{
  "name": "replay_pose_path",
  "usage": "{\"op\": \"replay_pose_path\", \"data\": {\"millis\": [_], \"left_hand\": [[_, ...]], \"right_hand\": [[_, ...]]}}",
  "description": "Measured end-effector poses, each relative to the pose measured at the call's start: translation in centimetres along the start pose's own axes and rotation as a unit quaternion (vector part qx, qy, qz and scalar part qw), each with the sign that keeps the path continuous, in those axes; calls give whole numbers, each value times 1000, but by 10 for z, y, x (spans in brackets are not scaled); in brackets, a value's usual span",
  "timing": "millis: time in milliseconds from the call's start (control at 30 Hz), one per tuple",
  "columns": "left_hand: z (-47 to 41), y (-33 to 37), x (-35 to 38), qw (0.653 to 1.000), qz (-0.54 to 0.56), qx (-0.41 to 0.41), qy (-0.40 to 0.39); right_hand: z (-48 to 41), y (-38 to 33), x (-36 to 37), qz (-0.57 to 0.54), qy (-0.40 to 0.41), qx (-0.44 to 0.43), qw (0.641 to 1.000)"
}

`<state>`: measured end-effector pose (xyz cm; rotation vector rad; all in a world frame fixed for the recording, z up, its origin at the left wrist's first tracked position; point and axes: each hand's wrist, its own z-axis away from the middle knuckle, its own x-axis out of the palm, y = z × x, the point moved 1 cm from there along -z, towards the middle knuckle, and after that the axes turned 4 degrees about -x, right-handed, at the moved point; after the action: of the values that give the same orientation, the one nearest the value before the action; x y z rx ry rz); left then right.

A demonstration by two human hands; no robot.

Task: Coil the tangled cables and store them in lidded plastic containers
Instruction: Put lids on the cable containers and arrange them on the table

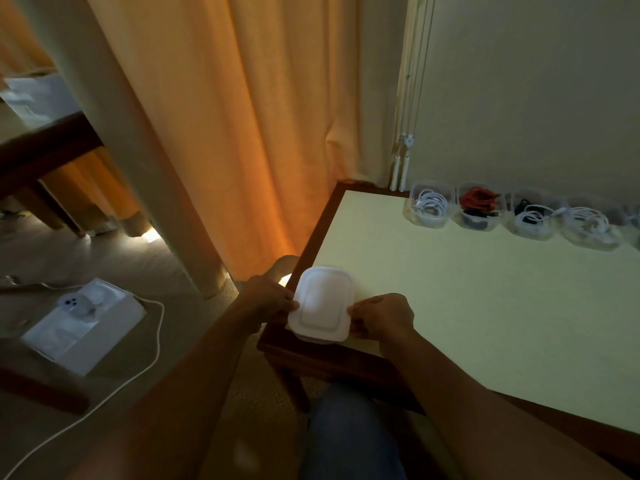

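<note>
The person sits at the near left corner of the table (pixel 450 306), with a white lidded container (pixel 320 303) resting right on that corner. The left hand (pixel 268 296) curls its fingers round the container's left edge, and the right hand (pixel 384 318) pinches the right edge with its fingertips, so both hands bear on the lid as if pressing it home. What is under the lid I cannot see. Along the far side of the table, against the wall, stands a row of clear tubs with cables already coiled inside: a tub of white cable (pixel 429 207), a tub of red and black cable (pixel 479 211), a third tub (pixel 530 220) and a fourth tub (pixel 588 226). Whether those have lids on is too blurred to tell. Down on the floor to the left, a loose white cable (pixel 152 344) trails past a white box (pixel 86 323). I'd judge the coiling mostly done, with lids and that floor cable perhaps left.
</note>
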<state>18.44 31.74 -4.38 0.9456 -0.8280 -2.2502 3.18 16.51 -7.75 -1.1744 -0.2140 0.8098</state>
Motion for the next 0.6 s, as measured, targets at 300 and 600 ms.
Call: {"op": "replay_pose_path", "data": {"millis": [300, 600], "left_hand": [[-18, -4, -3, 998, 20, 43, 42], [0, -14, -14, 999, 26, 3, -24]], "right_hand": [[-4, -4, 13, 13, 27, -22, 999], [1, -6, 13, 26, 16, -29, 999]]}}
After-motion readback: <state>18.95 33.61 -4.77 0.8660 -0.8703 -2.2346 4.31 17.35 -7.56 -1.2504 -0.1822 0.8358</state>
